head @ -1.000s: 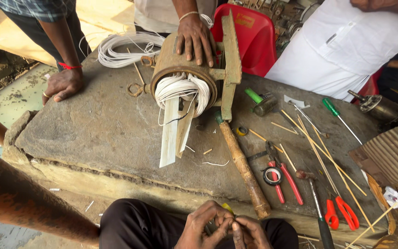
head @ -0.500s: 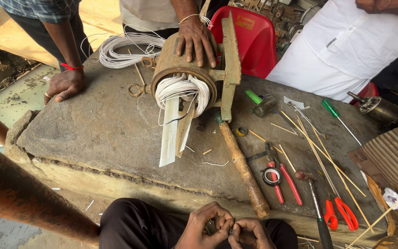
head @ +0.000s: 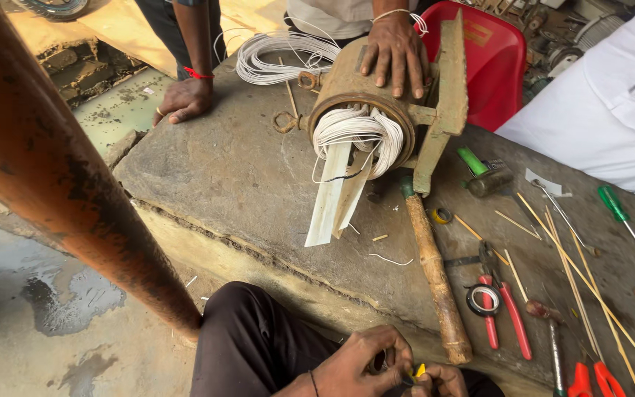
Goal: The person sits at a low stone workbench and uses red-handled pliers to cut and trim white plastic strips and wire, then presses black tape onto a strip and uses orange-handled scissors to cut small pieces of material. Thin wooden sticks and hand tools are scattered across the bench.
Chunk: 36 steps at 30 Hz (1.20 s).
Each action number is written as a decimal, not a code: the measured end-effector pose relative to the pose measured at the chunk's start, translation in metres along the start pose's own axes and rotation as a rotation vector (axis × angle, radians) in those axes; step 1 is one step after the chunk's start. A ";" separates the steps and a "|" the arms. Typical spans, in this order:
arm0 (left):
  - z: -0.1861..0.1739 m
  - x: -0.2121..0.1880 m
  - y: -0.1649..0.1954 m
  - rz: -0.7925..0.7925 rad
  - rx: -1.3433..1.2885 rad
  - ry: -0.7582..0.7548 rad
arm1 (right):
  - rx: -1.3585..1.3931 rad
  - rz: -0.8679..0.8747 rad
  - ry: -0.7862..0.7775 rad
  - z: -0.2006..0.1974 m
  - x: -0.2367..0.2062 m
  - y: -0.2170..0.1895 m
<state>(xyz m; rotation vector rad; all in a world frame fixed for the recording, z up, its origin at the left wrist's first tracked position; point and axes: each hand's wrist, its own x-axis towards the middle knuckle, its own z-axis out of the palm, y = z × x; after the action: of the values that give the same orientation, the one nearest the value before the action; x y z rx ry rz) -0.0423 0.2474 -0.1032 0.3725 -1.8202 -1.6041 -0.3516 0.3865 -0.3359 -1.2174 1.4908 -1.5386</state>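
Left hand: I see my left hand at the bottom edge of the view, just below the lower end of the wooden handle; its fingers are curled together around a small dark part that I cannot make out.
Right hand: my right hand sits just beside the left, touching it; only the knuckles show, and its fingers are bent inward and pinched on a small yellow piece.
Yellow piece: it lies between my two hands, close under the handle's end, mostly hidden by the fingers.
Wooden handle: it lies on the stone worktop, running from near my hands up to the rusty motor stator.
Stator: it stands at the handle's far end, with white wire coils bulging out of its face and pale insulation strips hanging down from them.
Other people: one person's hand rests flat on top of the stator; another person's hand leans on the worktop's edge, well to the left of the handle.
Loose wire: a white bundle lies beyond the stator.
Tools: red-handled pliers and a roll of tape lie just right of the handle; a green screwdriver lies farther right.
Foreground: a rusty pole crosses the view far left of the handle.
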 end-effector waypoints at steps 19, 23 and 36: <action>0.007 0.010 -0.021 0.071 0.052 0.199 | 0.206 0.078 -0.093 0.031 0.016 -0.014; 0.003 0.003 -0.010 0.050 0.048 0.295 | 0.151 0.077 0.295 0.072 -0.001 -0.083; -0.006 0.000 -0.003 -0.114 -0.156 0.432 | 0.248 0.215 0.378 0.137 -0.013 -0.221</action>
<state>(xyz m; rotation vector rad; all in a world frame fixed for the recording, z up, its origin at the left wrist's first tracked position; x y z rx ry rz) -0.0393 0.2420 -0.1063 0.7016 -1.3606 -1.5817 -0.1892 0.3769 -0.1329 -0.6254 1.5452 -1.8067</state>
